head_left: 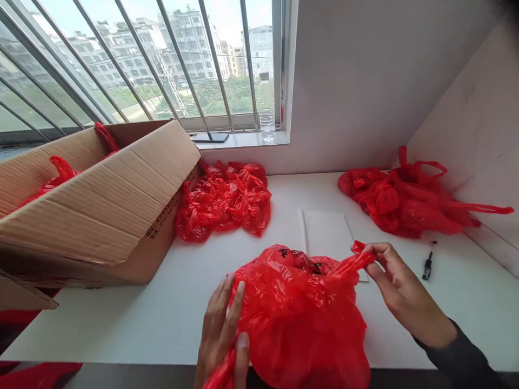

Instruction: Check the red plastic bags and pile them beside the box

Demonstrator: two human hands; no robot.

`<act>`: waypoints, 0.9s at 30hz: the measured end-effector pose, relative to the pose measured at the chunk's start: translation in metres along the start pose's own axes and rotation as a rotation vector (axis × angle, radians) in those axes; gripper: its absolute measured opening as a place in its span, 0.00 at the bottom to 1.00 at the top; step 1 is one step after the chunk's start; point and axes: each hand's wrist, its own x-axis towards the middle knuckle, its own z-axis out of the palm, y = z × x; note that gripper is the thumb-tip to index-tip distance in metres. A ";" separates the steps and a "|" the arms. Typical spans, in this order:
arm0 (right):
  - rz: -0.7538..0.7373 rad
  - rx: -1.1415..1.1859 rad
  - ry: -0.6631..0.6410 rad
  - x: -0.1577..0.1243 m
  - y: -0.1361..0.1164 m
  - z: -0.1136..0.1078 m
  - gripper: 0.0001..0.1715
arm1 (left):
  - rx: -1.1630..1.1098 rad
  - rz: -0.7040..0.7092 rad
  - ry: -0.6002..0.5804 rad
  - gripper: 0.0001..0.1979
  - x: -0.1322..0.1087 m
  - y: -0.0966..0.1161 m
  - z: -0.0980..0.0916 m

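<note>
A red plastic bag (304, 319) bulges with its contents over the front edge of the table, close to me. Dark printed marks show through its top. My right hand (395, 283) pinches one twisted handle of the bag between thumb and fingers, drawing it out to the right. On the left side, my left hand (223, 324) rests its long fingers against the bag, with another twisted strip of red plastic running between thumb and palm. What lies inside the bag is hidden by the plastic.
A large cardboard box (105, 200) with red bags inside stands at left. Knotted red bags (231, 197) lie beside it; more red bags (405, 200) sit at right. A white notebook (326, 232), a small black bottle (427, 266), a phone (211, 138) and a clear bottle (266, 108) are beyond.
</note>
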 end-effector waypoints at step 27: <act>-0.413 -0.602 -0.219 -0.045 0.053 0.110 0.36 | 0.228 0.333 -0.371 0.35 -0.017 -0.031 0.087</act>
